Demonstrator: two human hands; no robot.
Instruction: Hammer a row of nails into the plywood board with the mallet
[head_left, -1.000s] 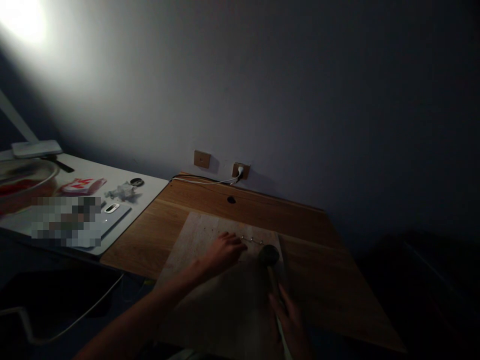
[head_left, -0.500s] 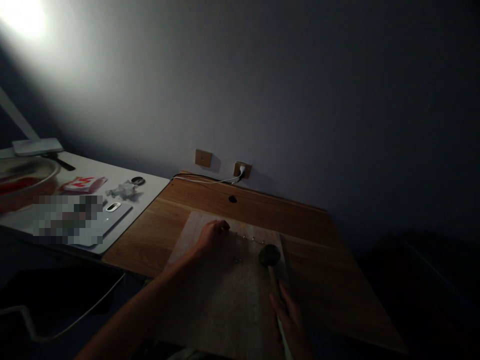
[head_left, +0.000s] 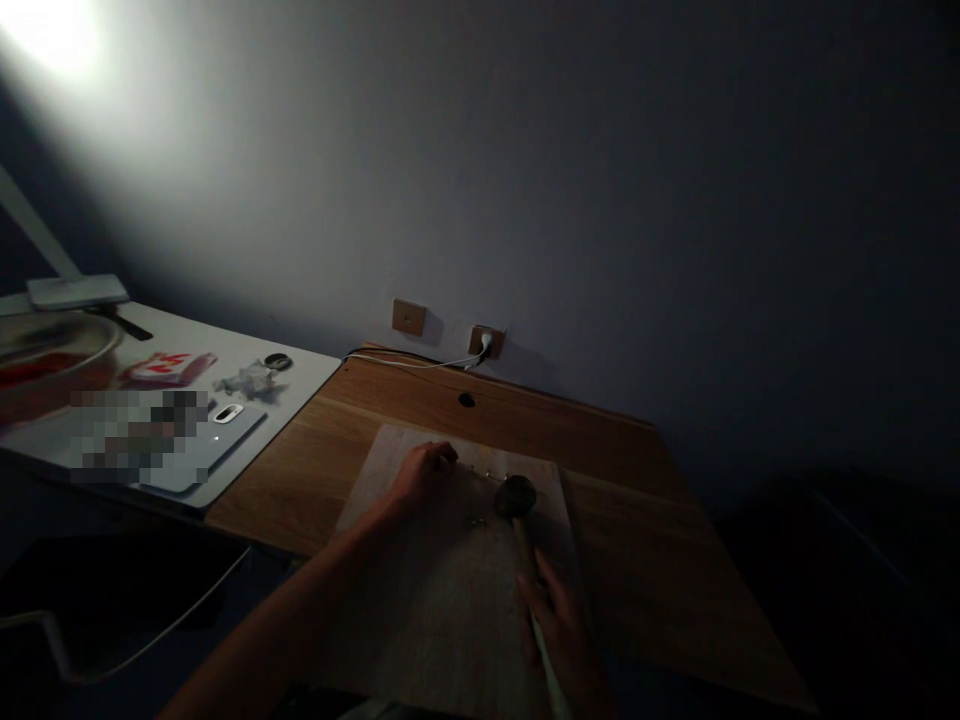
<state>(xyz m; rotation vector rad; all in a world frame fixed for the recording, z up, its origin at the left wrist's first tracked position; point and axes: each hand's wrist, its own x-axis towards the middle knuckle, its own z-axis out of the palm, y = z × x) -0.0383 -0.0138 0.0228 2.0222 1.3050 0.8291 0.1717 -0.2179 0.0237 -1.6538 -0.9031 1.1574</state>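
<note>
My right hand (head_left: 551, 607) is wrapped round the pale handle of a mallet (head_left: 515, 497) with a round dark head. The mallet head hovers over or rests on the right part of a wooden board (head_left: 420, 620); the dim light does not show which. Several small shiny nails or screws (head_left: 488, 474) form a row left of the head, some hidden by it. Closed fingers of my left hand (head_left: 424, 476) are at the row's left end, on or just above the board; what they pinch, if anything, is hidden. A few small metal pieces (head_left: 474, 521) lie loose nearer me.
The board lies on a brown wooden table (head_left: 637, 560). To the left, a white table (head_left: 202, 335) bears a kitchen scale (head_left: 240, 435), a crumpled plastic bag (head_left: 253, 380), a red-and-white packet (head_left: 171, 367) and a large bowl (head_left: 105, 335). Behind, cables (head_left: 420, 364) run to a wall socket (head_left: 487, 343).
My right hand has moved the mallet leftward and slightly away from me, so its head now covers the right end of the row. My left hand stays nearly still.
</note>
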